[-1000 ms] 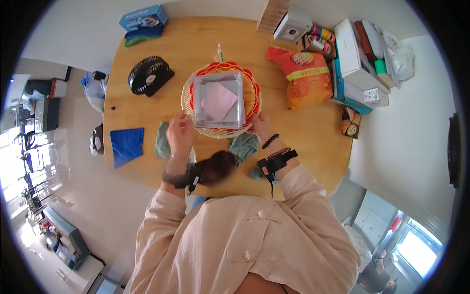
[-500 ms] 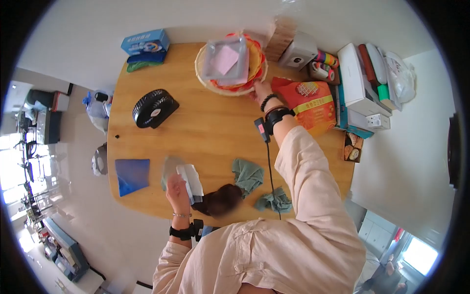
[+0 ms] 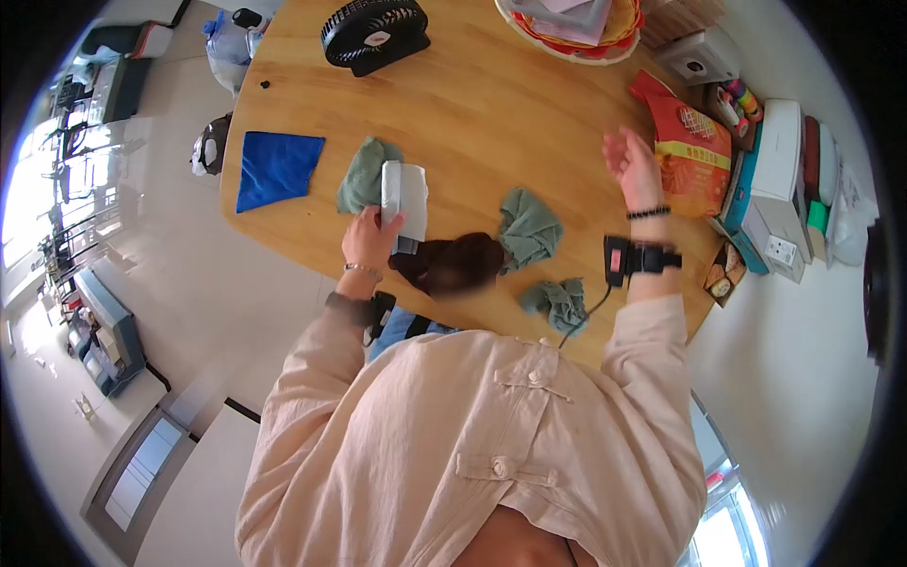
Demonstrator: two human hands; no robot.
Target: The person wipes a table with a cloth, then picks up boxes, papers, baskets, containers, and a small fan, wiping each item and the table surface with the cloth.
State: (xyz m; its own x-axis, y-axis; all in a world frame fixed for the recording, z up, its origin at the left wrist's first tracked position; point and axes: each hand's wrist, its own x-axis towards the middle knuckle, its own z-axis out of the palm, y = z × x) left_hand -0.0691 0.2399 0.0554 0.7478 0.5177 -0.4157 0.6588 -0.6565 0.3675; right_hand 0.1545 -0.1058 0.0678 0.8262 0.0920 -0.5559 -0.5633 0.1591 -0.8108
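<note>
My left hand (image 3: 368,238) is at the near left of the table, with thumb and fingers closed on the lower edge of a white folded piece (image 3: 412,197) with a grey end, its material unclear. A crumpled green cloth (image 3: 367,178) lies just beyond that hand. Close by on the right is a dark brown, soft-looking bundle (image 3: 461,265), partly blurred. My right hand (image 3: 631,168) is raised over the table's right side, fingers apart and holding nothing. Nearest to it stands a red and orange food bag (image 3: 694,156).
Two more green cloths (image 3: 530,227) (image 3: 564,304) and a blue cloth (image 3: 276,170) lie on the wooden table (image 3: 453,123). A black fan (image 3: 376,38) and a basket (image 3: 609,54) stand at the far side. Boxes (image 3: 779,151) line the right edge.
My right hand has left the basket's rim and come back toward me, with its fingers apart. My left hand stays at the white folded piece. The view has tipped down toward my body.
</note>
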